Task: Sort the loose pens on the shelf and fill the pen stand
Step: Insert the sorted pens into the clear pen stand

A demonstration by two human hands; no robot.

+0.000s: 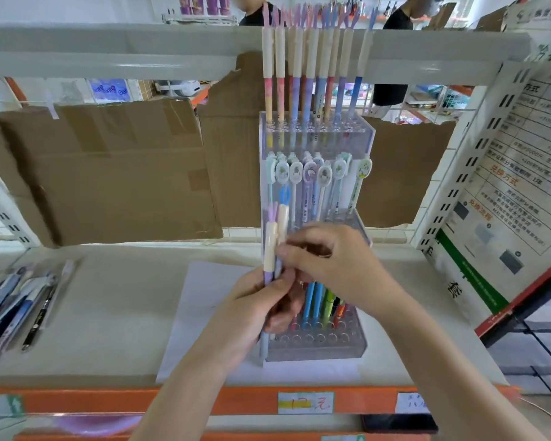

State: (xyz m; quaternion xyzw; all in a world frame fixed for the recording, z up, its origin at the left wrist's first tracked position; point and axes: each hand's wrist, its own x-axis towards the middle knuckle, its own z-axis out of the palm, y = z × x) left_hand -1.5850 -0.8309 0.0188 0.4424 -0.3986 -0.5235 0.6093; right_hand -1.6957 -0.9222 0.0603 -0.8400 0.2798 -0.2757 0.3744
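Both hands are meeting in front of the clear pen stand (315,237): my left hand (268,300) is wrapping closed around a small bundle of pastel pens (275,240), held upright, while my right hand (325,253) is pinching one of them near its cream cap. I am judging this the separating step; next I should be lifting that pen free and seating it in an empty hole. More loose pens (16,300) are lying on the shelf (109,307) to my left.

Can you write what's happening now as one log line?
left hand: holds pens | right hand: pinches one | stand: partly filled
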